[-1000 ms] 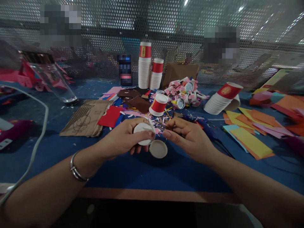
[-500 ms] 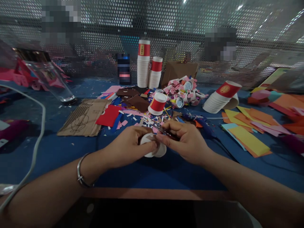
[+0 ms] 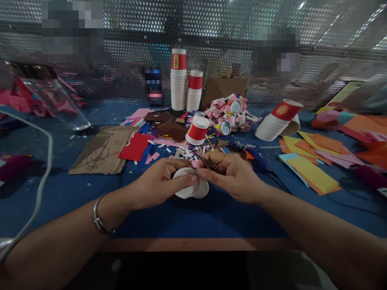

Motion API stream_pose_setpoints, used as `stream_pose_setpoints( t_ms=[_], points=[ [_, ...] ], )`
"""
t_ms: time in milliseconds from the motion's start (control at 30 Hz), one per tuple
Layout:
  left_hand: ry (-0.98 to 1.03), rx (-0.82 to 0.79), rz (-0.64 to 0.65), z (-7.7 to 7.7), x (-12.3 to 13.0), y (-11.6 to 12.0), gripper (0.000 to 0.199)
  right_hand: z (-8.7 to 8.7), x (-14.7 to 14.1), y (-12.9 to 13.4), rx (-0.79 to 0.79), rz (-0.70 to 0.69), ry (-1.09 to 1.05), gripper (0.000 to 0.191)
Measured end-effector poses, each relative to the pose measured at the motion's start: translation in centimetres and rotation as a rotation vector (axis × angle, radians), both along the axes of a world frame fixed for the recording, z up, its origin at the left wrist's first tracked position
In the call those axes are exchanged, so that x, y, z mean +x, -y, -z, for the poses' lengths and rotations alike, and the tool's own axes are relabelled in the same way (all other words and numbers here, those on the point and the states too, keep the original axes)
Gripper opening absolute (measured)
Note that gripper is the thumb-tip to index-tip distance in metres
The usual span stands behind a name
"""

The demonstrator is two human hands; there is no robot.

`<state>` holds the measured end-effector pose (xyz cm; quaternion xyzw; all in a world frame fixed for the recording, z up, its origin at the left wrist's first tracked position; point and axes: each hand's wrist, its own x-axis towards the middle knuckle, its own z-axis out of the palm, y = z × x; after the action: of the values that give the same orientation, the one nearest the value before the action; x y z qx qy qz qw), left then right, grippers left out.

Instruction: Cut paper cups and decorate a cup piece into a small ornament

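My left hand (image 3: 165, 181) pinches two round white pieces (image 3: 185, 186) that overlap, its thumb lying across the top one. Close on the right, my right hand (image 3: 232, 175) has its fingers wrapped round dark scissors (image 3: 207, 162), and its thumb and fingertip meet the edge of the white pieces. The scissors point up and to the left. Just beyond the hands stands a red and white paper cup (image 3: 197, 131), upside down among paper scraps (image 3: 184, 152).
Behind are two tall cup stacks (image 3: 178, 88), a pile of pink and white pieces (image 3: 232, 114) and a leaning cup stack (image 3: 276, 121). Cardboard (image 3: 99, 151) and a glass bottle (image 3: 65, 104) lie left; coloured paper (image 3: 314, 173) and a blue glue gun (image 3: 256, 157) lie right.
The whole view has shifted slightly, so things appear a little further left. The white pieces have turned slightly in my left hand, and the scissors show more clearly.
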<state>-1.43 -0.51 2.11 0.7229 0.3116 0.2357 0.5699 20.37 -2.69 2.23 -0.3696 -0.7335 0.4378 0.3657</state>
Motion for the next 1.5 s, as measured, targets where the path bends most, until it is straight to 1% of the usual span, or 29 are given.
stream_pose_setpoints(
  t_ms=[167,300,433,567,700,833,900,1000,1100,1167,1233,1300,1500],
  points=[
    [-0.035,-0.091,0.014,-0.1,-0.1,0.2,0.028,0.2,-0.2,0.4,0.018,0.011,-0.030,0.032],
    [-0.105,-0.104,0.020,-0.2,-0.1,0.2,0.025,0.4,-0.4,0.5,-0.028,-0.001,-0.029,0.029],
    [-0.124,-0.110,0.010,-0.4,0.0,0.2,0.026,0.6,-0.5,0.5,-0.144,-0.009,-0.091,0.032],
    [-0.052,-0.123,0.015,-0.3,0.1,0.1,0.025,0.6,-0.6,0.2,-0.293,-0.046,-0.203,0.038],
    [0.074,-0.052,0.068,-0.3,0.2,0.2,0.026,0.5,-0.6,0.2,-0.398,-0.089,-0.270,0.040],
    [0.114,0.055,0.095,-0.7,0.3,0.6,0.031,0.1,-0.6,0.5,-0.454,-0.169,-0.335,0.041],
    [0.112,0.067,0.076,-0.7,0.3,0.7,0.032,-0.1,-0.6,0.6,-0.418,-0.160,-0.332,0.040],
    [0.111,0.008,-0.011,-0.5,0.3,0.5,0.030,-0.3,-0.4,0.4,-0.284,-0.059,-0.300,0.040],
    [0.184,-0.071,-0.136,-0.3,0.3,0.2,0.025,-0.2,0.1,0.2,-0.099,0.054,-0.174,0.044],
    [0.230,-0.107,-0.184,-0.2,0.2,0.0,0.023,0.0,0.4,0.2,0.019,0.119,-0.057,0.048],
    [0.250,-0.124,-0.200,-0.2,0.1,-0.1,0.021,0.2,0.6,0.2,0.102,0.163,0.036,0.049],
    [0.258,-0.123,-0.201,-0.2,0.1,-0.1,0.022,0.3,0.6,0.3,0.155,0.171,0.090,0.046],
    [0.218,-0.073,-0.170,-0.3,0.0,0.1,0.026,0.1,0.7,0.5,0.311,0.174,0.155,0.037]
  ],
)
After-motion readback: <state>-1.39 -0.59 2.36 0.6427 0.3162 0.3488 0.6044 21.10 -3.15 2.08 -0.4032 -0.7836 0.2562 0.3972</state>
